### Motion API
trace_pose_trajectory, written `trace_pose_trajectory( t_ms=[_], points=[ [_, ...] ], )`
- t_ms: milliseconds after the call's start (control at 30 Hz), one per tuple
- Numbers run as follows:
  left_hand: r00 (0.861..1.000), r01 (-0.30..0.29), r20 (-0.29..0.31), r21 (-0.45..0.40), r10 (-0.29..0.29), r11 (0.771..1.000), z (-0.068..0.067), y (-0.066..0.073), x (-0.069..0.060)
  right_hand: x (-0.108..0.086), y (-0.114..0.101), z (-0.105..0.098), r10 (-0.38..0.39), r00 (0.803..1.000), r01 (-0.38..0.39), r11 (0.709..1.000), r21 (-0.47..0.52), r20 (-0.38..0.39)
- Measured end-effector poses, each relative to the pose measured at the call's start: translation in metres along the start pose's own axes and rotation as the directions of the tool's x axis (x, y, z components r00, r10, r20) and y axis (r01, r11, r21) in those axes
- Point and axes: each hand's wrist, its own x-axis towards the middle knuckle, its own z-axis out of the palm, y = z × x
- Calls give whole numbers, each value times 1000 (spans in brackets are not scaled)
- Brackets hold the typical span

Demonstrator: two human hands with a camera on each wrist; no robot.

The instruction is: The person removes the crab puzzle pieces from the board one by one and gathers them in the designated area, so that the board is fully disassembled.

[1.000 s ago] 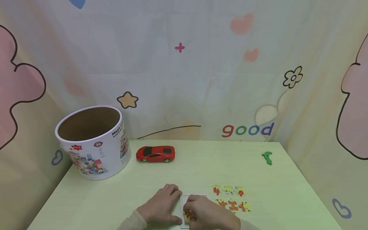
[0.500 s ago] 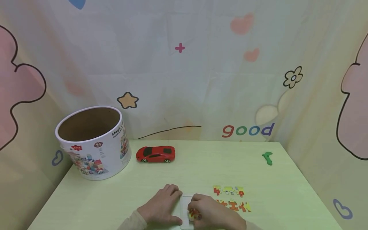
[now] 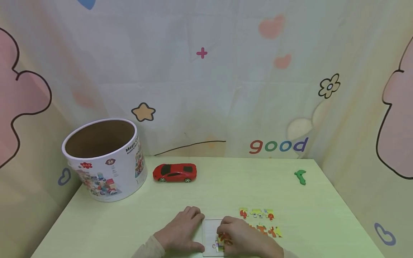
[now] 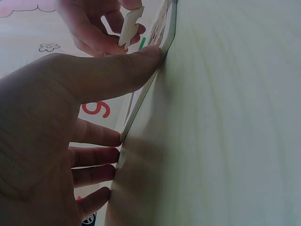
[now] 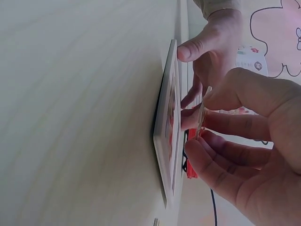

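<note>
A flat white puzzle tray (image 3: 209, 229) lies at the table's front edge. Along its left side my left hand (image 3: 182, 229) rests on the table, thumb on the tray's rim and the other fingers extended near its edge. Over the tray's right part, my right hand (image 3: 246, 238) pinches a yellow and red jigsaw piece (image 3: 221, 243). The right wrist view shows that piece (image 5: 202, 115) tilted on edge between thumb and fingers, apart from the tray (image 5: 164, 132). My right hand hides much of the tray in the head view.
Loose jigsaw pieces (image 3: 260, 229) lie in two rows right of the tray, partly behind my right hand. Farther back stand a red toy car (image 3: 175, 172) and a large white bucket (image 3: 109, 179). A small green object (image 3: 300, 177) lies at the far right.
My right hand has shifted to the right across the tray, carrying the jigsaw piece and uncovering more of the tray's bare surface. The left hand stays in place.
</note>
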Motion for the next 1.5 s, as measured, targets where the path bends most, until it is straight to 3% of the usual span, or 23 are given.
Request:
trace_pose_trajectory(
  t_ms=[100,333,600,1067,1367,1500],
  points=[
    [1000,9,6,-11,-8,1000,0,-1,1,-1,2,-1,26,1000,-26,1000,13,10],
    [1000,17,-4,-4,-17,1000,1,0,1,-7,5,-4,-56,997,54,998,-37,-57],
    [1000,10,0,6,-10,1000,1,0,1,-9,4,-6,68,998,-68,997,21,-4],
    [1000,-11,-21,19,11,1000,3,-1,0,-17,8,-8,126,992,-127,991,52,16],
    [1000,13,-2,-1,-13,1000,3,0,2,-23,9,-11,216,974,-221,973,72,69],
    [1000,21,0,-5,-21,1000,2,0,2,-27,12,-11,210,976,-214,975,60,59]
  ],
)
